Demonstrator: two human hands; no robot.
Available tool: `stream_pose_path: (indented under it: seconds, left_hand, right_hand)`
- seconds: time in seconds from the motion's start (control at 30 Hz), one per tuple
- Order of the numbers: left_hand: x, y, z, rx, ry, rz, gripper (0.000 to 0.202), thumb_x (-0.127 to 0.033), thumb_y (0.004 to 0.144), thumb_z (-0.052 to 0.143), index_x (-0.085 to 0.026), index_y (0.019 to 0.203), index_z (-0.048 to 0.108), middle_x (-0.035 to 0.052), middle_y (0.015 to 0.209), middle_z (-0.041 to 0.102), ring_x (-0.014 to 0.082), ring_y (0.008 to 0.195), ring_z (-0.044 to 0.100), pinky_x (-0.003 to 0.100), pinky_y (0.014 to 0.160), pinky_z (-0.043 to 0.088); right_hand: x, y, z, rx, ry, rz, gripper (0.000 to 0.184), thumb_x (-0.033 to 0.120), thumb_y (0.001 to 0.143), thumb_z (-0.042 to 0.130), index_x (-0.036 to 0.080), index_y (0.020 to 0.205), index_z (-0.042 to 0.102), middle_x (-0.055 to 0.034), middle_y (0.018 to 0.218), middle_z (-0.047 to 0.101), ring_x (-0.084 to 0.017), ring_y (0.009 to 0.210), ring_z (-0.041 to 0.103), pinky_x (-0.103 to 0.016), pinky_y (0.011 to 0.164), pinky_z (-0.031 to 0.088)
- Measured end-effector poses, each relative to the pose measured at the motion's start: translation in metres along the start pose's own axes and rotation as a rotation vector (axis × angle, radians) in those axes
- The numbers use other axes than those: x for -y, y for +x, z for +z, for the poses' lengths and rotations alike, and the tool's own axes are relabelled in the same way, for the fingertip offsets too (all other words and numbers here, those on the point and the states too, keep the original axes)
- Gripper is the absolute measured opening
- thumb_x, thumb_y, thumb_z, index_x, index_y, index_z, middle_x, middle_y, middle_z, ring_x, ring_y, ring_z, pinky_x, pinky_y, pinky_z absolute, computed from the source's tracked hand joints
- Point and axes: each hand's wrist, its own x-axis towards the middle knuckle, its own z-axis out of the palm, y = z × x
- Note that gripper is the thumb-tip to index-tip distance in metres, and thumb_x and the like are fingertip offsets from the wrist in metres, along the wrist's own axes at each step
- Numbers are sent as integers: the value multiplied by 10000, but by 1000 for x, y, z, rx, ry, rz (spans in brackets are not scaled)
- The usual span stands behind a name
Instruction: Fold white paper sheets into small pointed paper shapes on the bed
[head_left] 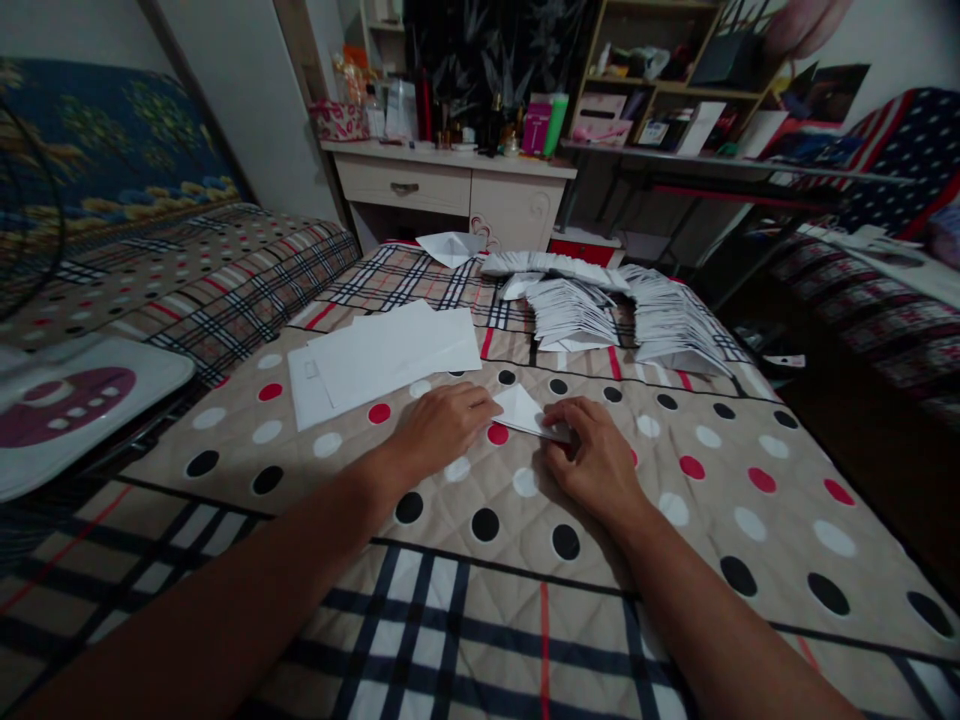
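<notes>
Between my two hands lies a small folded piece of white paper, triangular at the top, resting on the polka-dot bedspread. My left hand grips its left corner, the fingers pressed together. At its right corner, my right hand pinches the paper between thumb and curled fingers. Several flat white sheets overlap just beyond my left hand. Farther back stand rows of folded white papers, one in the middle and one on the right, with another row lying behind them.
A single folded paper lies at the bed's far edge. At the left stands a white appliance with a purple panel. Beyond the bed are a white dresser crowded with bottles and boxes, and a desk with shelves.
</notes>
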Motion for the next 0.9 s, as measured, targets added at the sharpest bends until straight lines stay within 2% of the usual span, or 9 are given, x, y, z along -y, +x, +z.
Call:
stream_pose_path:
  seconds: [0.13, 0.3, 0.47, 0.6, 0.77, 0.9]
  left_hand:
    - [2, 2, -2, -94, 11, 46, 178, -141, 891, 568, -212, 1002, 687, 28, 928, 709, 184, 901, 628, 325, 783, 456]
    - [-4, 1, -7, -173, 11, 102, 183, -147, 907, 536, -212, 995, 683, 28, 937, 723, 173, 887, 621, 332, 789, 429]
    - [-7, 1, -7, -161, -35, 84, 193, -137, 900, 530, -211, 981, 689, 31, 923, 727, 176, 895, 629, 338, 808, 429]
    - [-10, 3, -9, -176, -104, 52, 156, -212, 921, 540, -190, 911, 694, 33, 869, 724, 172, 844, 631, 336, 784, 437]
    - [-19, 6, -23, -294, -216, 39, 157, -245, 924, 558, -199, 895, 705, 27, 835, 728, 156, 811, 639, 319, 778, 466]
    - [-26, 12, -32, -389, -445, -117, 160, -265, 901, 603, -200, 820, 726, 29, 786, 729, 140, 748, 657, 270, 710, 508]
  right_hand:
    - [5, 1, -1, -66, -30, -90, 160, 247, 802, 645, 208, 951, 688, -79, 1018, 654, -256, 972, 557, -409, 845, 431]
    - [12, 3, 1, -102, -125, -209, 147, 264, 892, 600, 248, 974, 721, -50, 968, 698, -238, 936, 552, -404, 813, 376]
    - [11, 4, 3, -111, -109, -206, 133, 268, 896, 609, 262, 941, 735, -38, 914, 715, -224, 893, 562, -391, 805, 365]
    - [12, 4, 2, -159, -86, -215, 134, 238, 890, 610, 285, 878, 735, -14, 862, 719, -211, 866, 576, -393, 824, 355]
    - [25, 1, -9, -246, 4, -245, 151, 204, 861, 612, 292, 919, 720, -12, 841, 717, -211, 836, 597, -402, 818, 380]
    - [35, -1, -14, -275, 131, -196, 155, 212, 854, 611, 271, 959, 710, -23, 829, 718, -206, 787, 627, -400, 794, 427]
